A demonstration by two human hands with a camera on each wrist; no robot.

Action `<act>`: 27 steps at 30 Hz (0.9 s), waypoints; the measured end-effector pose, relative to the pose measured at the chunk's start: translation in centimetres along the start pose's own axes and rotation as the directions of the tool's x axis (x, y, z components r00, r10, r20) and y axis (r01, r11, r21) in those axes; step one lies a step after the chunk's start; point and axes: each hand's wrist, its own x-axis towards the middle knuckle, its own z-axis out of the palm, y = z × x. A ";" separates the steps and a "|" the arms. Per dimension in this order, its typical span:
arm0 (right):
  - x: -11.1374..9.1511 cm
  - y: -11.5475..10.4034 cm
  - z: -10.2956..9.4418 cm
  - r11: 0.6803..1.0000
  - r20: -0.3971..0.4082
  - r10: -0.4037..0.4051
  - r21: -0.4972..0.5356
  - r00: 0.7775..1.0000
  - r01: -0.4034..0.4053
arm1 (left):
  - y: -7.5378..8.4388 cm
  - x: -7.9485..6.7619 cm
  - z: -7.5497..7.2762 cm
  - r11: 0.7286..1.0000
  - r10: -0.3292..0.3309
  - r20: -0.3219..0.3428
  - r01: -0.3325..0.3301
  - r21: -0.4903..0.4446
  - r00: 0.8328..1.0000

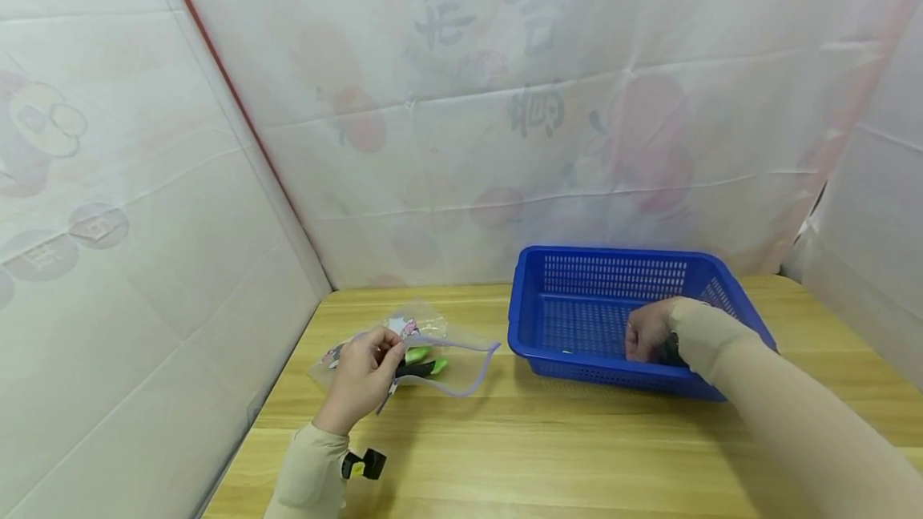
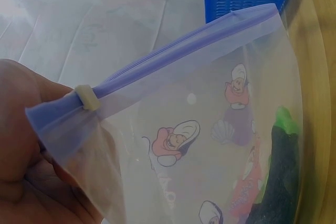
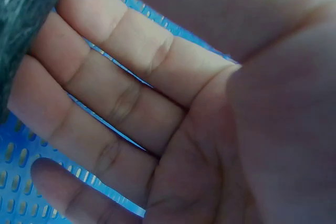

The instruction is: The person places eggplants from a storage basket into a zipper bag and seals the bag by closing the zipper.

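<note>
My left hand [image 1: 368, 371] pinches the corner of a clear zip bag [image 2: 184, 129] with a purple closure and printed cartoon figures. A pale slider [image 2: 87, 97] sits on the closure beside my fingers. The bag's mouth gapes toward the right. Inside lie dark green vegetables [image 1: 420, 368] with bright green ends. My right hand [image 1: 645, 331] reaches down into a blue plastic basket [image 1: 521, 303]. Its fingertips [image 3: 39, 85] lie against a dark, streaked thing [image 3: 23, 30] at the upper left of the right wrist view; I cannot tell whether the thumb clamps it.
The wooden tabletop [image 1: 476, 455] carries the bag at left and the basket at right. White printed sheets [image 1: 461, 142] enclose the back and both sides. A small black camera [image 1: 373, 464] is strapped to the left wrist. A green bit [image 1: 567, 352] shows in the basket.
</note>
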 end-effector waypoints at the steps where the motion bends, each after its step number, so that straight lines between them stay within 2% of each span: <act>1: 0.0 0.0 0.0 1.000 -0.001 -0.002 0.004 1.000 0.002 | 0.0 0.0 0.0 1.000 0.002 0.000 -0.002 0.000 1.000; 9: 0.1 0.3 0.0 0.998 -0.003 -0.022 0.053 1.000 0.023 | -0.2 0.0 0.2 1.000 -0.001 0.001 0.001 0.000 1.000; 13: 0.0 0.2 -0.1 0.998 -0.034 -0.033 0.059 0.999 0.035 | -0.4 0.0 0.2 1.000 0.001 -0.004 -0.001 0.004 1.000; 22: 0.6 0.8 -0.1 0.995 -0.175 -0.018 0.089 0.984 0.034 | -0.3 0.1 0.3 1.000 -0.001 -0.007 0.001 0.009 1.000; 27: 1.1 1.4 -0.2 0.996 -0.242 -0.031 0.071 0.970 0.049 | -0.3 0.1 0.2 1.000 0.002 -0.007 -0.001 0.007 1.000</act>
